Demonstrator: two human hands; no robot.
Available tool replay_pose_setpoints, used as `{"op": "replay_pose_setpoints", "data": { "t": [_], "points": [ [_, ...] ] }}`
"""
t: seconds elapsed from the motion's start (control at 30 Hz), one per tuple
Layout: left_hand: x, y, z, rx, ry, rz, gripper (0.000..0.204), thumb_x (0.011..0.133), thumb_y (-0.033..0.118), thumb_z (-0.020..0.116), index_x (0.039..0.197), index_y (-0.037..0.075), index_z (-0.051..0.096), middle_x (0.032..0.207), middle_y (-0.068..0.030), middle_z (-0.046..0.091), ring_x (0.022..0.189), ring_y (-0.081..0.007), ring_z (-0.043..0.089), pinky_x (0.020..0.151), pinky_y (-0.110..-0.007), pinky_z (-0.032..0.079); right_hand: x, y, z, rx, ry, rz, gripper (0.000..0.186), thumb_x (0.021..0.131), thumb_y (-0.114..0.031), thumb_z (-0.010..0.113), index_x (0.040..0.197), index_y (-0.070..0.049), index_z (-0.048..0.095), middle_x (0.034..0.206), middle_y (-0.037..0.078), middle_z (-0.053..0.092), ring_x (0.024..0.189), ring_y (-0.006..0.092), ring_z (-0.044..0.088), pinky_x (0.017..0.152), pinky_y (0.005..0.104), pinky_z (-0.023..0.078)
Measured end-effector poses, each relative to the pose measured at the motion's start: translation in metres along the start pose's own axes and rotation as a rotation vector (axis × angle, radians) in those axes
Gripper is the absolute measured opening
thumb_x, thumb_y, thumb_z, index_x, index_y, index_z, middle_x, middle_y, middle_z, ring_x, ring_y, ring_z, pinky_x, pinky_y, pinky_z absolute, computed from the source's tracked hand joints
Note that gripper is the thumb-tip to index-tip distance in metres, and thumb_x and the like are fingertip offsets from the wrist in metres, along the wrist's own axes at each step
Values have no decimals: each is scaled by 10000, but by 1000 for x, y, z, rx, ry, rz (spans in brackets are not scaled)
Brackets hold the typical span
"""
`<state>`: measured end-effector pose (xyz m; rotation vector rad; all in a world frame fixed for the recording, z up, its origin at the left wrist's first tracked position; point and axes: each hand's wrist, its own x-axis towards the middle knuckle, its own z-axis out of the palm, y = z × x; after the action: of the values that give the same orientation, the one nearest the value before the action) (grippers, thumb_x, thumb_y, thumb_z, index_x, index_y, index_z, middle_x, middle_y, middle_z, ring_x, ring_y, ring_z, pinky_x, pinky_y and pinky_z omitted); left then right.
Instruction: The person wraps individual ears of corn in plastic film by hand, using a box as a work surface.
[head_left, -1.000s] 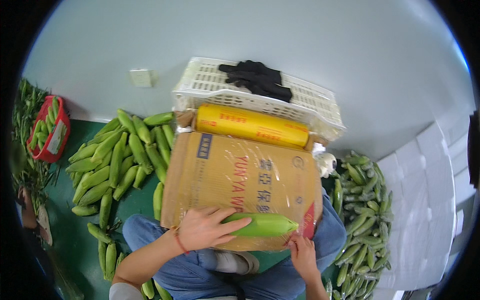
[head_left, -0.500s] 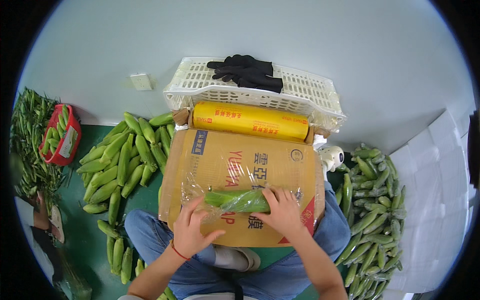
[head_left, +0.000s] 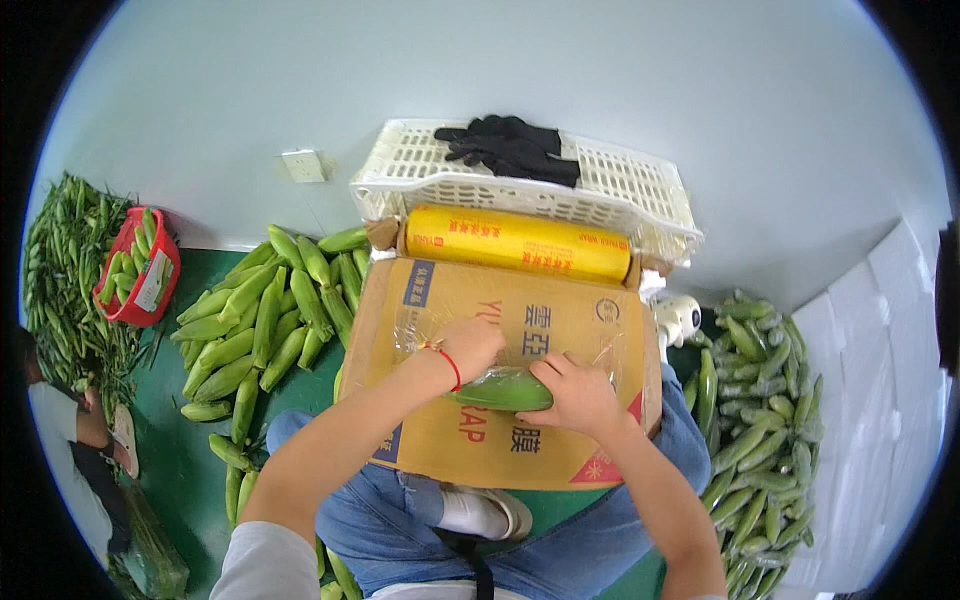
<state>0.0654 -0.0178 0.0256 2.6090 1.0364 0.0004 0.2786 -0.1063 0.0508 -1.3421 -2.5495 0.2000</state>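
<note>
On the cardboard box (head_left: 420, 300) in front of me lies a green ear of corn (head_left: 508, 391) in its husk, with cling film (head_left: 535, 335) spread under and around it. My right hand (head_left: 582, 397) is closed round the corn's right end, its thumb on the near side. Reaching across the corn's left end, my left hand (head_left: 472, 343) has curled fingers at the film on the far side. The corn's left end is hidden by my left wrist.
Behind the box lie a yellow film roll (head_left: 515, 245) and a white plastic crate (head_left: 640, 190) with black gloves (head_left: 515, 148) on it. Unwrapped corn (head_left: 240, 320) is heaped left, film-wrapped corn (head_left: 765, 400) right. A red basket (head_left: 165, 290) and another person's arm (head_left: 92, 425) are far left.
My left hand has moved from the corn's near left to its far side, crossing over it. The corn has tipped slightly and come nearer to me, my right hand still on its right end.
</note>
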Motion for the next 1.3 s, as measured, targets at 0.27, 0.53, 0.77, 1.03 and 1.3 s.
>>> {"op": "replay_pose_setpoints", "data": {
  "t": [0.27, 0.53, 0.77, 1.03, 1.3],
  "points": [
    [-140, 116, 5, -53, 185, -98, 656, 812, 468, 634, 1314, 68, 493, 1160, -183, 523, 1102, -335, 500, 984, -451, 397, -49, -57, -8, 141, -306, 110, 540, 660, -499, 759, 968, -81, 612, 919, 86, 580, 817, 247, 638, 618, 368, 532],
    [-5, -9, -11, 178, 517, -189, 515, 866, 335, 590, 1261, 13, 514, 1223, -192, 502, 1143, -356, 510, 982, -442, 423, 10, -34, 9, -217, 98, -124, 764, 686, -467, 749, 1295, -92, 482, 1245, 111, 496, 1166, 274, 467, 1021, 486, 357],
    [51, -28, -13, 302, -68, -128, 572, 835, 299, 658, 1218, -91, 488, 1246, -234, 536, 1155, -313, 557, 907, -365, 507, 68, -5, 13, -133, -94, -35, 636, 680, -515, 732, 1110, -80, 556, 933, 114, 629, 889, 273, 629, 771, 399, 508],
    [22, -25, -30, 76, -14, -190, 598, 818, 332, 679, 1265, -21, 498, 1313, -189, 520, 1096, -309, 596, 888, -362, 512, -43, -95, -26, 405, -808, -133, 582, 805, -523, 630, 1201, -112, 517, 855, 204, 660, 770, 369, 660, 696, 457, 533],
    [-116, 95, 6, -294, 603, 297, 448, 859, 230, 644, 1275, 84, 560, 1288, -162, 548, 1024, -369, 625, 842, -451, 522, -111, -107, 14, 2352, -500, 1025, 703, 899, -670, 346, 1125, -38, 557, 823, 186, 597, 629, 289, 623, 527, 359, 524]
  ]
}}
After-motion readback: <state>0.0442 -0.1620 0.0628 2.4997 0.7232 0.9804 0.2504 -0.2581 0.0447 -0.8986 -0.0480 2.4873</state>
